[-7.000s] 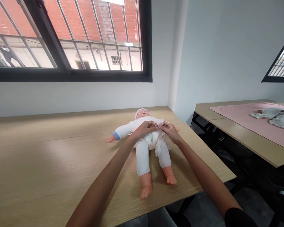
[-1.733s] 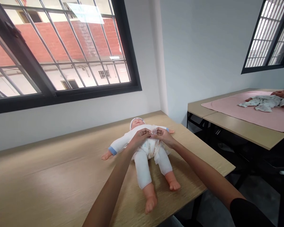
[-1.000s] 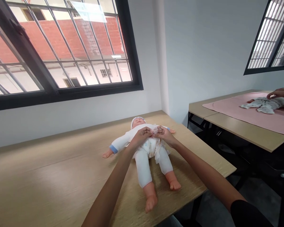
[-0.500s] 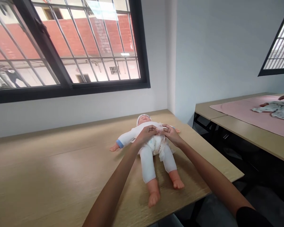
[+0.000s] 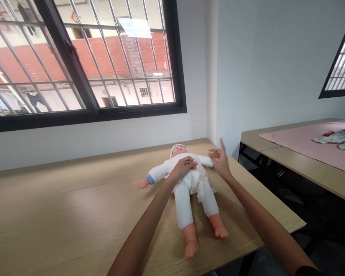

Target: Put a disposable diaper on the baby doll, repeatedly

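A baby doll (image 5: 183,222) in white clothing with blue cuffs and a white cap lies on its back on the wooden table. A diaper (image 5: 193,182) is around its hips, with a loose flap hanging by the thigh. My left hand (image 5: 184,166) is at the diaper's front waist, fingers bent and pinched on its upper edge; the fingertips are partly hidden. My right hand (image 5: 220,161) is raised beside the doll's arm, apart from the diaper. Its index finger points up and the other fingers are loosely bent, somewhat blurred, with nothing visible in them.
The wooden table (image 5: 74,214) ends at the right, with a gap before a second table (image 5: 287,159). On that one lie a pink mat (image 5: 299,142) and patterned clothing (image 5: 337,140), partly cut off. A barred window (image 5: 126,111) is in the wall behind.
My right hand has let go of the diaper front and lifted away to the right, its index finger now stretched out. My left hand stays at the diaper. The view has shifted slightly.
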`<state>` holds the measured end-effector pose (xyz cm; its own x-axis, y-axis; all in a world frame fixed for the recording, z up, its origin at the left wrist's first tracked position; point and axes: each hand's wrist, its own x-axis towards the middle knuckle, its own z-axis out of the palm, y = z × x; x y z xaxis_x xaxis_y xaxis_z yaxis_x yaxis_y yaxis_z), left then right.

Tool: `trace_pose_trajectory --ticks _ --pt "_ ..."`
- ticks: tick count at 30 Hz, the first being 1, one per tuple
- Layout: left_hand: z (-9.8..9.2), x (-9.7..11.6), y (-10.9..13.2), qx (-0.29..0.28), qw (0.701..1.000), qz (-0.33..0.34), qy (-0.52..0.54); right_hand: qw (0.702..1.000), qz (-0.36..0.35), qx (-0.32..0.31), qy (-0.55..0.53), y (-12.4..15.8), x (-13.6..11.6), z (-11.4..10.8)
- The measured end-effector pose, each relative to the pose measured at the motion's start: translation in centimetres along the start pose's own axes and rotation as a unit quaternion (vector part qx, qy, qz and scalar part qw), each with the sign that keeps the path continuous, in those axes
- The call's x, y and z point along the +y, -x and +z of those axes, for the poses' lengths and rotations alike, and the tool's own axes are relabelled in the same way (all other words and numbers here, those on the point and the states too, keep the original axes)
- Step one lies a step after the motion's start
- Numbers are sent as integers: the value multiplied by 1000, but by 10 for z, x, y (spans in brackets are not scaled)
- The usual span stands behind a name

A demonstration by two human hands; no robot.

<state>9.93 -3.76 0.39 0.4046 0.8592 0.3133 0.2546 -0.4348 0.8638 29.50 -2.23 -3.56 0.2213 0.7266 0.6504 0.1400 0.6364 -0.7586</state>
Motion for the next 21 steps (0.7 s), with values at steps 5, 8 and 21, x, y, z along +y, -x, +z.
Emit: trace_pose_trajectory --ticks 5,8,21 --pt "2 3 1 0 1000 -17 8 927 -187 235 224 -24 -17 -35" --pt "2 -3 -2 -1 999 -17 29 898 -257 224 279 -21 -13 -33" --pt "0 -1 -1 2 1000 10 4 835 -426 -62 343 40 -14 26"
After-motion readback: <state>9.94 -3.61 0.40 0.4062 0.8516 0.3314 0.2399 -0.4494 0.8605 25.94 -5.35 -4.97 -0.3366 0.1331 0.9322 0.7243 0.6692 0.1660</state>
